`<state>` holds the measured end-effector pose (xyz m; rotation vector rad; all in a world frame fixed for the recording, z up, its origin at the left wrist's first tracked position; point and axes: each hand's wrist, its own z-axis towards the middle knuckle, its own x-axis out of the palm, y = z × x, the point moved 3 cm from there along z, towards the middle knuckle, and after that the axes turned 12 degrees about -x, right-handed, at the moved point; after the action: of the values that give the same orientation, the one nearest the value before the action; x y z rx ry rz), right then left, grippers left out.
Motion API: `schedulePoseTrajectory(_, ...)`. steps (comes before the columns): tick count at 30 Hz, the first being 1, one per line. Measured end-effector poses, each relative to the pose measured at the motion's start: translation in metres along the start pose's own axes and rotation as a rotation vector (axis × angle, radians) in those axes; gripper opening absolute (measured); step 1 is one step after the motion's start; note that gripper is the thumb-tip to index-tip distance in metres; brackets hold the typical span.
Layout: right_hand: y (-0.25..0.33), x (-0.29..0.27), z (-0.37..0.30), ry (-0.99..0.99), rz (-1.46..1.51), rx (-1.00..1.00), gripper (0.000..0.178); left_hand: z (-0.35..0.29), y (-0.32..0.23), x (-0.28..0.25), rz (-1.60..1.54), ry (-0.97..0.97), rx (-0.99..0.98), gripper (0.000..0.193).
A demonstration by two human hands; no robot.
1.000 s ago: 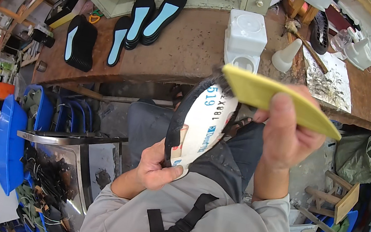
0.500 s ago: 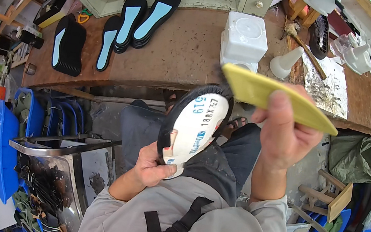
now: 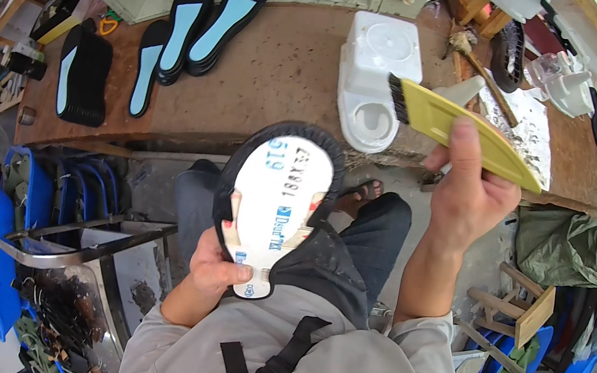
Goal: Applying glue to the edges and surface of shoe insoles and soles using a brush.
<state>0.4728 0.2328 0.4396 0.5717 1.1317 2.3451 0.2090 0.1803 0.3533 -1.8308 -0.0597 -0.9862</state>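
My left hand [image 3: 218,267] grips a shoe upper [image 3: 271,190] by its narrow heel end, thumb on top. Its white printed sole board faces up, with a gathered black rim around the wide toe end; a black part hangs beside it over my lap. My right hand [image 3: 477,170] is closed round a flat yellow-handled brush [image 3: 475,138], its short dark bristles pointing left. Those bristles are beside a white plastic glue dispenser [image 3: 386,50], over the right side of its round open cup [image 3: 370,123]. I cannot tell whether they touch it.
Stacks of black insoles with pale blue patches [image 3: 219,25] lie on the brown bench [image 3: 288,65], left of the dispenser. On the right are a stained white sheet [image 3: 532,132], a wooden-handled brush [image 3: 492,85] and a black sole [image 3: 508,56]. Metal-framed racks stand both sides of my legs.
My right hand has drawn the brush off the shoe upper's edge toward the dispenser cup. My left hand and the shoe upper have shifted left, and the sole board now shows more fully.
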Motion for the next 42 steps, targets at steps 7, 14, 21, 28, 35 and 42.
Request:
schedulePoseTrajectory(7, -0.069, -0.03, -0.036, 0.29, -0.201, 0.057, 0.01, 0.021, 0.019, -0.022, 0.111, -0.207, 0.05, 0.064)
schedulePoseTrajectory(14, -0.117, -0.015, -0.048, 0.447, -0.395, -0.079, 0.01, 0.03, 0.037, -0.034, 0.066, -0.25, -0.024, 0.06)
schedulePoseTrajectory(21, -0.1, -0.021, -0.038, 0.039, 0.206, 0.476, 0.014, 0.039, 0.037, -0.027, 0.05, -0.211, -0.044, 0.058)
schedulePoseTrajectory(28, -0.015, 0.023, -0.028, 0.271, 0.115, 0.079, 0.007, 0.027, 0.023, -0.001, 0.128, -0.023, 0.035, 0.06)
schedulePoseTrajectory(35, 0.031, 0.026, -0.033, 0.472, -0.05, -0.664, 0.02, 0.005, 0.014, 0.004, 0.31, 0.04, 0.038, 0.062)
schedulePoseTrajectory(42, 0.056, 0.02, -0.041, 0.677, 0.126, -0.672, 0.024, -0.002, 0.012, 0.007, 0.512, 0.021, 0.18, 0.049)
